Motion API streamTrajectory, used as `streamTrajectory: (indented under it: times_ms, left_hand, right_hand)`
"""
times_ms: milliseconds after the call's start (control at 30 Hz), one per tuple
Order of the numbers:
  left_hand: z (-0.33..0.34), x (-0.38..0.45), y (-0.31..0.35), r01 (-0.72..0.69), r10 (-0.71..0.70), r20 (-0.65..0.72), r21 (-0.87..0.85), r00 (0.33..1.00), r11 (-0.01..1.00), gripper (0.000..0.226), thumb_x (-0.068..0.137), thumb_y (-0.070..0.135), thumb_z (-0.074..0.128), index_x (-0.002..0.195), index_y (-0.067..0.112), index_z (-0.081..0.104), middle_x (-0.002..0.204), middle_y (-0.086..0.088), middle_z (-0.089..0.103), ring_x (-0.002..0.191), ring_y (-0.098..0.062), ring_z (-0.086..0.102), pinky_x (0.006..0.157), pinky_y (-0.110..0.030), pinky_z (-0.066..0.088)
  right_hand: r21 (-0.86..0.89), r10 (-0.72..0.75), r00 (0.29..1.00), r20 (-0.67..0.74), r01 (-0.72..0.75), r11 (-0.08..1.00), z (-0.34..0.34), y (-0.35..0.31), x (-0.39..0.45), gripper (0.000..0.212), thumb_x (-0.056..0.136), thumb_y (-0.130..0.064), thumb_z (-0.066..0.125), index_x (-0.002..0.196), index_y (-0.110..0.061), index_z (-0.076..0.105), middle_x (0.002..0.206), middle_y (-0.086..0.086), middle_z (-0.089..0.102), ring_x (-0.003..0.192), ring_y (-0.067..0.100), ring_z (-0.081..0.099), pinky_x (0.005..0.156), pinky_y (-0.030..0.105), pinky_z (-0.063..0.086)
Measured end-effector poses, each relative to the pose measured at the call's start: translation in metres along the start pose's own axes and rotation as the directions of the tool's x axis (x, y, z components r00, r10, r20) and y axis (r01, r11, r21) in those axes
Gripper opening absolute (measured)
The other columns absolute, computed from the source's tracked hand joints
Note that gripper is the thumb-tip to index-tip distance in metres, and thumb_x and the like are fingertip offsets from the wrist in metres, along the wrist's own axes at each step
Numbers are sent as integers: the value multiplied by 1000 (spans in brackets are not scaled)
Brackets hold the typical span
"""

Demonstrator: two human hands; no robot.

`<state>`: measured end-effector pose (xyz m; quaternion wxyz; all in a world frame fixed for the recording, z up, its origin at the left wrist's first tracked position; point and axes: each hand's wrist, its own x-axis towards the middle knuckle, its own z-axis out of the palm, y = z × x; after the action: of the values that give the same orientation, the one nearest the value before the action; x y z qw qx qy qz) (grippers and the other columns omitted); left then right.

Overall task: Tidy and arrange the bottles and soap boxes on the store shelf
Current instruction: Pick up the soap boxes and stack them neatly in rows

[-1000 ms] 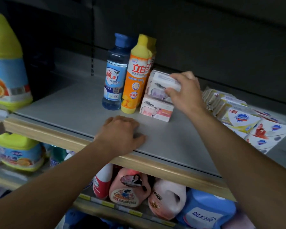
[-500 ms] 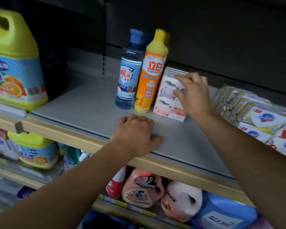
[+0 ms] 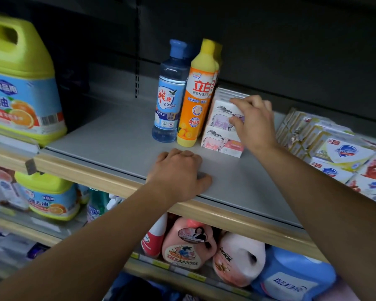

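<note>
blue bottle (image 3: 168,98) and orange bottle (image 3: 197,98) stand upright, touching, on the grey shelf (image 3: 109,137); two white cow-printed soap boxes (image 3: 223,127) sit stacked beside them.

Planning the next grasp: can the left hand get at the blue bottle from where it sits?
Probably yes. The left hand rests on the shelf's front edge, and only bare shelf lies between it and the blue bottle. The orange bottle touches the blue bottle's right side, but its left and front are free.
</note>
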<state>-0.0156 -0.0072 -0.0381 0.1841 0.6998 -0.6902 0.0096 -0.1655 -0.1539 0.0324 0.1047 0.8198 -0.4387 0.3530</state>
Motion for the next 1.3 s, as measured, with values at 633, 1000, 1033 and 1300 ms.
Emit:
streamTrajectory:
  times_ms: [633,1000,1033,1300]
  left_hand:
    - [3,1,-2,-10,10,-18,0,1000,1000,54,85,63,41,122,27,58,128,3,59,121,-22,46,102,-40,33]
    - [-6,-8,7,-29,26,-69,-32,997,999,40,89,46,53,121,23,64,121,0,66,108,-24,60,86,-35,51]
    - [-7,-7,10,-27,25,-64,-39,998,999,41,89,44,55,124,24,62,123,0,65,109,-24,59,86,-35,51]
    - [-4,25,88,-147,101,-169,-287,980,946,35,84,29,70,117,19,67,107,2,71,85,-13,64,77,-21,43]
  right_hand:
    - [-75,19,997,79,-13,997,-17,-7,-9,55,92,-36,60,142,-19,47,134,7,51,124,30,41,106,38,34]
    - [-74,250,926,284,-238,968,-86,68,-146,52,92,-35,61,138,-12,51,138,11,50,128,32,43,107,32,30]
    - [-106,291,901,322,-272,957,-92,81,-155,52,92,-37,61,137,-13,52,137,11,50,128,32,44,107,33,31]
    - [-229,466,774,428,-406,885,-110,128,-186,56,93,-61,44,134,-23,52,142,3,48,128,28,43,106,37,37]
